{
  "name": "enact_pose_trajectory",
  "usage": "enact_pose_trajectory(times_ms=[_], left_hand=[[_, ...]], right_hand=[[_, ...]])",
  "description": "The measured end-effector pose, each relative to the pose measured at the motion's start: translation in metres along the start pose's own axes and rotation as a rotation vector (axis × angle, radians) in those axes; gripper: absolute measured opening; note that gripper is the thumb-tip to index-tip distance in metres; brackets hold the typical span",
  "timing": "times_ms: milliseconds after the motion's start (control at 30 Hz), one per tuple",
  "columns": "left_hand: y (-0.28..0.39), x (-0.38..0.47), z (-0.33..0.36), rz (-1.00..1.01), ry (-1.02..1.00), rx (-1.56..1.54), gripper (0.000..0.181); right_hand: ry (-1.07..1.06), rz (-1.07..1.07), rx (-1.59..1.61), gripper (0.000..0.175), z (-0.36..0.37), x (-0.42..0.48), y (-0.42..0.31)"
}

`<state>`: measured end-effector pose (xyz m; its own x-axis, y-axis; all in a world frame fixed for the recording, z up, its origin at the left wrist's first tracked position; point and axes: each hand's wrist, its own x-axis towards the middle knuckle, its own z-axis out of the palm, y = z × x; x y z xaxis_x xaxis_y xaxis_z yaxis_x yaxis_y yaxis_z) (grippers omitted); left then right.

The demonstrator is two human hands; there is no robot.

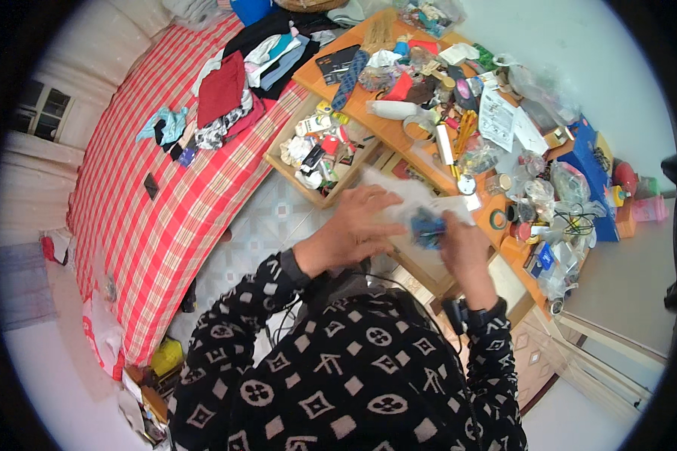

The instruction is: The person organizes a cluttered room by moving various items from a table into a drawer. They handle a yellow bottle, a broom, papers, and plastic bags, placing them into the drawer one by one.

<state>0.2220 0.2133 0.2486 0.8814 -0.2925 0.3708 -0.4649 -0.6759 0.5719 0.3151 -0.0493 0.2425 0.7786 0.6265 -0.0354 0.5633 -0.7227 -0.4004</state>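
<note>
My right hand (467, 253) grips a clear plastic bag (398, 186) with small blue items (427, 230) inside; motion blur hides what they are. To the left of the bag, my left hand (352, 225) has its fingers spread, with nothing seen in its grasp. Whether its fingertips touch the bag cannot be told. Both hands are above an open drawer (423, 270) of the wooden desk (321, 76). Further left, another pulled-out drawer (293, 175) holds small boxes, bottles and crumpled white material.
Plastic bags, papers (499, 118), a green tape roll (497, 219), a glass jar (497, 184) and a blue box (589, 175) crowd the desk. On the left, a bed with a red checked sheet (146, 237) bears piled clothes (220, 96). Tiled floor (254, 231) lies between them.
</note>
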Motion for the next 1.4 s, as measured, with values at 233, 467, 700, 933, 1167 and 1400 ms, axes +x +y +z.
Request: enact_pose_trajectory(times_ms=[233,467,700,933,1167,1400], left_hand=[[0.031,-0.029,0.023,-0.234,-0.023,0.199,0.045],[0.043,-0.084,0.05,-0.332,0.022,0.358,0.043],[0.069,-0.087,0.05,-0.345,0.039,0.359,0.033],[0.051,-0.096,0.05,-0.254,0.11,0.437,0.022],[0.047,-0.14,0.011,-0.244,0.186,0.455,0.032],[0.031,-0.18,-0.011,-0.213,0.089,0.488,0.035]], right_hand=[[-0.05,-0.168,0.074,0.025,0.028,-0.018,-0.011],[-0.108,-0.188,0.255,0.026,0.035,-0.038,-0.024],[-0.074,-0.265,0.249,0.037,0.03,-0.048,-0.024],[-0.084,-0.189,0.188,0.035,0.033,-0.06,-0.051],[-0.083,-0.257,0.292,0.036,0.037,-0.06,-0.111],[-0.123,-0.206,0.233,0.027,0.065,-0.068,-0.154]])
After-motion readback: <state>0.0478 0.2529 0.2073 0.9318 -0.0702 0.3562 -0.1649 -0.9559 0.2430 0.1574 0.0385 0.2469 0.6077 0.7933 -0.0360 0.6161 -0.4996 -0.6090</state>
